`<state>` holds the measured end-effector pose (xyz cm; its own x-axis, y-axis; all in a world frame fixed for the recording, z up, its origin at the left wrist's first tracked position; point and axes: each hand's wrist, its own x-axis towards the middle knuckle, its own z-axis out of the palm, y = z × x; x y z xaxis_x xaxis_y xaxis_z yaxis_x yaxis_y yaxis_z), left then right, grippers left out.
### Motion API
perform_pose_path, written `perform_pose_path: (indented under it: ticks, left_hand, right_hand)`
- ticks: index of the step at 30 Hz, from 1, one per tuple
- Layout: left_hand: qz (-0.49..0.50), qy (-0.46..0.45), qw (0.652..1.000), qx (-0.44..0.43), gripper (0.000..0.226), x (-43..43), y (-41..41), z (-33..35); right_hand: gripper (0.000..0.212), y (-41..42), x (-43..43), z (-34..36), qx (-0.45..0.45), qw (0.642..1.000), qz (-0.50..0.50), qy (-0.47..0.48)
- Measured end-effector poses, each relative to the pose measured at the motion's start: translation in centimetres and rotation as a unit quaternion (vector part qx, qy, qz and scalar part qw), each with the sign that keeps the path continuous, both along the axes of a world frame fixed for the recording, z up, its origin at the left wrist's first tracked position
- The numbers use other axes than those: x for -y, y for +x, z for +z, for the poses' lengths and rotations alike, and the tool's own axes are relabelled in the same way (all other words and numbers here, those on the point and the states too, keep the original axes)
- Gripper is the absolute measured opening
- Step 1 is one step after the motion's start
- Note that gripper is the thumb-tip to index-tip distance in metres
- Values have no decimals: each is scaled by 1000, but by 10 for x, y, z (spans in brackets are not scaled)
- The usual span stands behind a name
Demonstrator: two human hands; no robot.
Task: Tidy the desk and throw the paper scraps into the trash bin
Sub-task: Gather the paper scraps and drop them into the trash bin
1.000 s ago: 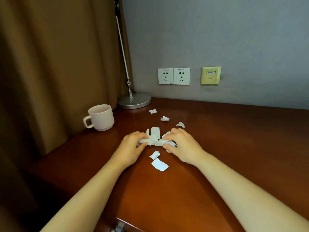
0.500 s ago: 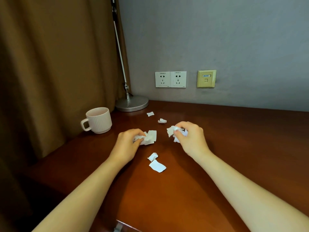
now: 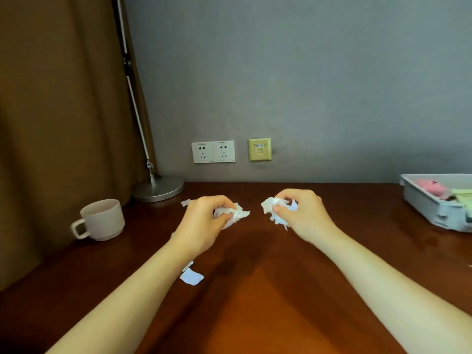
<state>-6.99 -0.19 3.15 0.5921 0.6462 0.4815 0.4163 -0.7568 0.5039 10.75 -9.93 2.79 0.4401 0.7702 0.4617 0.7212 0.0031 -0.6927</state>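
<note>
My left hand [image 3: 204, 226] is closed around a crumpled bunch of white paper scraps [image 3: 238, 215], held just above the brown desk [image 3: 255, 302]. My right hand [image 3: 304, 215] grips a second bunch of paper scraps [image 3: 274, 210] a short way to the right. The two hands are apart. A flat white scrap [image 3: 191, 277] lies on the desk beside my left forearm, with a smaller one just above it. Another small scrap [image 3: 185, 202] lies behind my left hand. No trash bin is in view.
A pale pink mug [image 3: 102, 219] stands at the left of the desk. A lamp's round metal base [image 3: 158, 189] sits in the back left corner by a brown curtain. A grey tray [image 3: 434, 203] with pink and green items sits at the right edge.
Both hands lifted off the desk with their scraps and moved apart. The view rose and swung right, so the grey tray came into sight.
</note>
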Motion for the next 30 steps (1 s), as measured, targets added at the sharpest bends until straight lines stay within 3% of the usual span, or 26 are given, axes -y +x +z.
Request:
perform_pose_path:
  ticks: [10, 21, 30]
  left_hand:
    - [-199, 48, 979, -3, 12, 119, 89, 31]
    - [-318, 38, 947, 12, 11, 228, 161, 22]
    - [-480, 30, 877, -2, 11, 351, 229, 0]
  right_hand:
    - [13, 54, 146, 22, 63, 994, -87, 10]
    - [14, 75, 307, 13, 105, 978, -181, 22]
    - [22, 86, 445, -19, 65, 946, -316, 21]
